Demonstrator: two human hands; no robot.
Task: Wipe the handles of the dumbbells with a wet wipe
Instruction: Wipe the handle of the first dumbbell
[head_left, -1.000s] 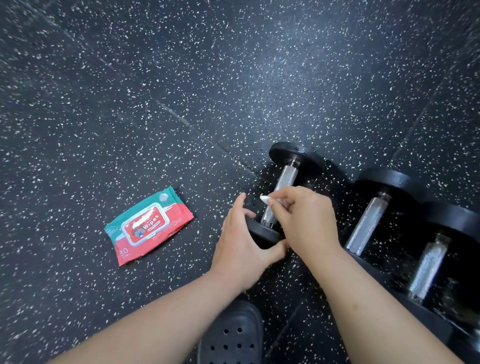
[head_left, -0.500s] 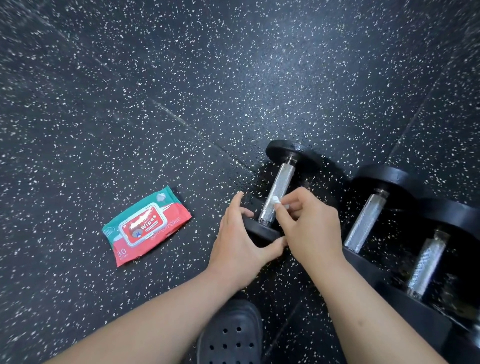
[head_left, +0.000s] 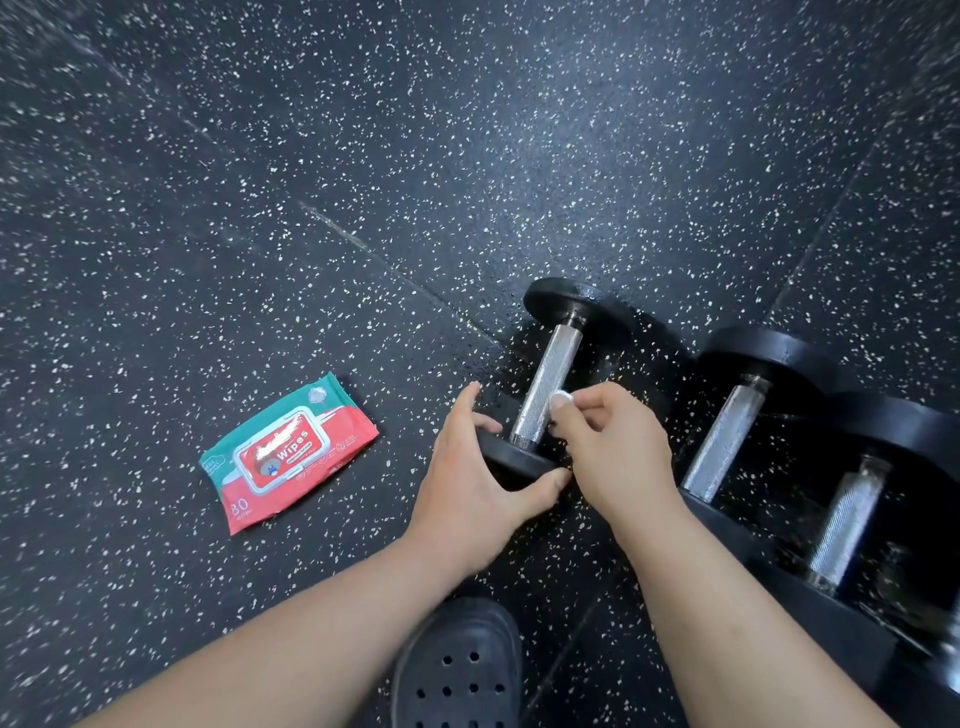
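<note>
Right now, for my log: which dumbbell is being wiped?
The leftmost black steel-handled dumbbell, the only one touched: left hand grips its near plate, right hand holds a white wet wipe on its handle.

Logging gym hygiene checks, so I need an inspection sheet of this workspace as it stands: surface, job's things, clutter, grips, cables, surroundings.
Surface: black rubber floor flecked with white, tile seams visible.
Job's things: three black dumbbells with knurled silver handles lie side by side: left dumbbell, middle dumbbell, right dumbbell. A small white wet wipe lies against the left dumbbell's handle.
Clutter: red and green wipes pack flat on the floor, left of the dumbbells.
Grips: left hand holds the left dumbbell's near disc; right hand pinches the wipe.
Cables: nothing seen.
Surroundings: black perforated clog at the bottom edge.
</note>
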